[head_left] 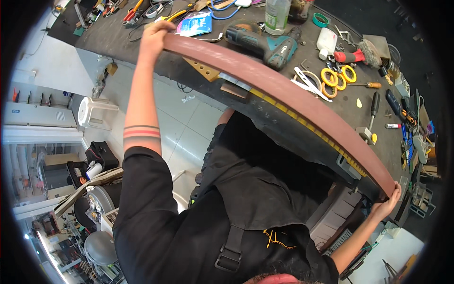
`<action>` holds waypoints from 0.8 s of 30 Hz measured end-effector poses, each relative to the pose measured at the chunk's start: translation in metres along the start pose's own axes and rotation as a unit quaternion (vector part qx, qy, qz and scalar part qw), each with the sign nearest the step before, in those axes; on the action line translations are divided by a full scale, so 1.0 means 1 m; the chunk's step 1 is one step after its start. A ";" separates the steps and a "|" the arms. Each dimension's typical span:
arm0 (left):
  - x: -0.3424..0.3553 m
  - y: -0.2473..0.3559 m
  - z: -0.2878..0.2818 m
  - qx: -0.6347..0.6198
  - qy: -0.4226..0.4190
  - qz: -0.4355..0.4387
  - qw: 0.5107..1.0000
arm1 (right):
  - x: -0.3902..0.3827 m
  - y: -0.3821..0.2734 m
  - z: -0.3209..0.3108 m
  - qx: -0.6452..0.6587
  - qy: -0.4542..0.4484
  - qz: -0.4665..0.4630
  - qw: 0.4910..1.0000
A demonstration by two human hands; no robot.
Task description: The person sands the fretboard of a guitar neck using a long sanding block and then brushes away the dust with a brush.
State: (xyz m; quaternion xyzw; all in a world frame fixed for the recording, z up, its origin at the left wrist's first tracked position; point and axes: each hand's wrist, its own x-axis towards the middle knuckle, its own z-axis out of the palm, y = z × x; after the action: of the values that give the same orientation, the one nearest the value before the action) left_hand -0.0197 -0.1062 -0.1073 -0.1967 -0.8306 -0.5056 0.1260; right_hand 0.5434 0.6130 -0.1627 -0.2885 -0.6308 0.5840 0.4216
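Reddish-brown strip (283, 90), held between gripping fingers, left end in left hand (155, 39), right end in right hand (388, 202)

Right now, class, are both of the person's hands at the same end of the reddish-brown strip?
No, the left hand holds one end of the strip, and the right hand the opposite end.

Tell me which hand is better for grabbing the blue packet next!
Probably the left hand: it holds the brown strip right beside the blue packet. The right hand holds the other end, much farther away. Either would likely need to let go first.
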 end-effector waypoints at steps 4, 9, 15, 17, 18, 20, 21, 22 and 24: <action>-0.021 0.041 0.076 -0.010 -0.028 0.002 1.000 | 0.020 -0.012 -0.069 -0.056 0.063 0.021 0.996; -0.046 0.096 0.126 0.009 -0.100 0.120 0.988 | 0.051 -0.005 -0.140 -0.013 0.138 0.027 0.990; -0.003 -0.009 -0.010 -0.033 0.005 -0.045 0.998 | -0.002 -0.003 -0.014 -0.050 0.009 0.005 0.999; -0.024 0.037 0.061 -0.065 -0.019 -0.043 0.997 | 0.014 -0.013 -0.059 -0.049 0.047 0.030 0.997; -0.039 0.064 0.098 -0.048 -0.032 0.020 0.998 | 0.030 -0.013 -0.101 -0.042 0.084 0.013 0.996; -0.057 0.108 0.138 -0.014 -0.081 0.092 0.992 | 0.045 -0.009 -0.140 -0.038 0.117 0.003 0.992; -0.060 0.120 0.142 -0.001 -0.116 0.105 0.988 | 0.048 -0.009 -0.146 -0.037 0.152 0.011 0.988; -0.052 0.105 0.130 -0.017 -0.103 0.120 0.987 | 0.052 -0.008 -0.145 -0.032 0.185 0.018 0.982; -0.032 0.063 0.073 -0.011 -0.056 0.012 0.998 | 0.033 0.008 -0.098 -0.004 0.122 0.019 0.992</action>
State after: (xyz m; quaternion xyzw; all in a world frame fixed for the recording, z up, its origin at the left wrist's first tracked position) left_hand 0.0365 -0.0218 -0.1036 -0.2357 -0.8282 -0.5017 0.0830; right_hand 0.6121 0.6905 -0.1675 -0.3709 -0.5718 0.5496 0.4832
